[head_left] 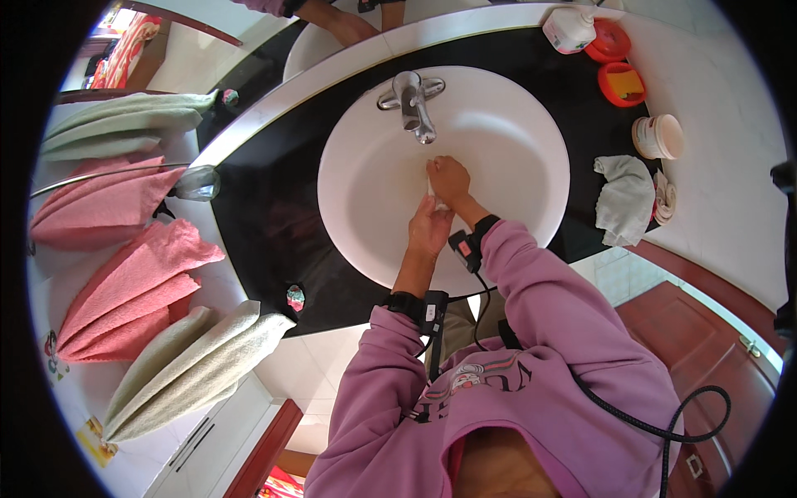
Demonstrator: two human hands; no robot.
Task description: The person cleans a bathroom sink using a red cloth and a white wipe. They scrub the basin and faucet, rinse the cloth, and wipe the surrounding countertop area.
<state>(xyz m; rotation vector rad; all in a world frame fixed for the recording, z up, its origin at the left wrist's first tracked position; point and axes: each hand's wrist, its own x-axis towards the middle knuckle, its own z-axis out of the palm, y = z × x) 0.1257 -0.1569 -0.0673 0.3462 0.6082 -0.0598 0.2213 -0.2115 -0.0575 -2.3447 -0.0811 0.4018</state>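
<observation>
Over the white oval sink basin (373, 218), both of my hands meet below the chrome faucet (412, 106). My right hand (450, 180) is curled, with a small whitish thing (439, 203) showing between it and my left hand; whether it is a cloth or lather I cannot tell. My left hand (431, 225) lies just below, palm partly up, its fingers partly hidden under the right. No water stream shows at the spout.
On the black countertop (268, 249), a pump bottle (568, 31), red soap dishes (622, 84), a tub (657, 137) and a grey cloth (624, 200) stand or lie at right. Pink towels (134, 292) and a cream towel (193, 373) hang at left. Black cables run from my wrists.
</observation>
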